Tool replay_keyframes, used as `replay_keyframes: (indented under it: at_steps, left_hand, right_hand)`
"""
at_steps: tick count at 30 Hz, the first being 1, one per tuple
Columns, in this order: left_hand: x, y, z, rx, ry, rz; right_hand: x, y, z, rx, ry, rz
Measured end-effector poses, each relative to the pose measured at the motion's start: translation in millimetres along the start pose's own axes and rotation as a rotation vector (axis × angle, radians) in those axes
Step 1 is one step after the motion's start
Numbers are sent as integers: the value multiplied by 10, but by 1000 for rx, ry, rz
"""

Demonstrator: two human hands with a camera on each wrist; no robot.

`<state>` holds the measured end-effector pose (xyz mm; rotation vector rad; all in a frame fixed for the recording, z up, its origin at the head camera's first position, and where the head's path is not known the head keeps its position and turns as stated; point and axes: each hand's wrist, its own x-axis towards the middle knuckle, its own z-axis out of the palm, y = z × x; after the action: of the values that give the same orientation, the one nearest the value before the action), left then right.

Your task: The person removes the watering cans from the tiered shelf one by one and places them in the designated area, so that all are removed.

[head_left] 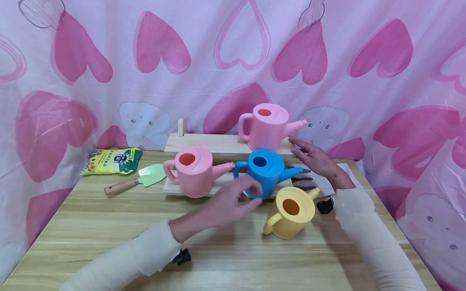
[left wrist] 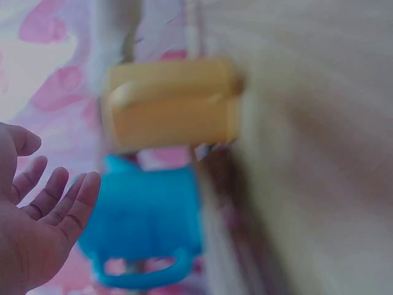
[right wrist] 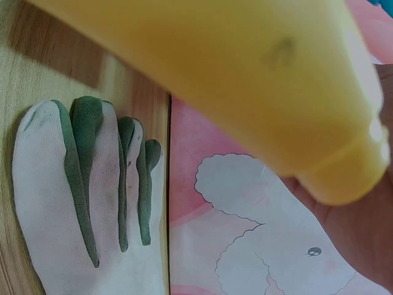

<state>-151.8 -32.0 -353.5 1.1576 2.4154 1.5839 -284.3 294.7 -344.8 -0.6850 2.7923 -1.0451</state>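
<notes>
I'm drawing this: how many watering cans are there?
4: a pink plastic watering can on the back wooden board; a second pink one and a blue one on the front board; a yellow one on the wood-grain table, in front.

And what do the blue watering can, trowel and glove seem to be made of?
Blue watering can: probably plastic; smooth, evenly coloured, slightly shiny.
Trowel: dull brown handle, likely wood; thin pale-green blade, perhaps painted metal.
Glove: white cloth, its fine weave showing; green parts matt, maybe rubber.
</notes>
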Motion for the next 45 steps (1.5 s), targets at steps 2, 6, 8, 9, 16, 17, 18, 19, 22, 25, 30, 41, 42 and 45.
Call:
replay_keyframes:
  at_steps: [2,6,8,9,16,17,18,19,22,25,30,41,42,45]
  left_hand:
    - [55,77,-120,30,56,41]
    - [160,213,-334,58,155,85]
    - [225,258,-425,61,197,96]
    - [263,277,-470,62,218,94]
    - [546,336,-754,60,292,29]
    - [588,343,-785,71,296,23]
    - [626,352,-811,77,303,11]
    - [663,359,-833,83,307,-4]
    - [767,353,-867,89,327,-44]
    - [861,308,-888,168,313,-116]
    - [978,204,-916,385,247,-196]
    - [1123,33,-1032,448,155,-279]
    - [1132,28,-1041,451,147,-282]
    - [1165,22,-1057,461,130,-280]
  right_hand:
    - [6,1,2,2,-3,-2]
    - [7,8,5,0,-3,-2]
    - [10,15,5,-4,0,-1]
    - [11,21,5,-8,1,-1]
    - [10,45,1,-28,9,-8]
    - [14,48,-4,-29,9,-8]
    - [19,47,-8,-32,9,-12]
    - [25,47,-12,-36,11,-14]
    - [36,46,-15,-39,13,-15]
    - [40,47,-1,-38,15,-21]
    - [15,68,18,-22,11,-22]
    - [-6,71,20,-22,13,-20]
    - [-5,67,20,-23,13,-19]
    - [2,62,20,-21,11,-15]
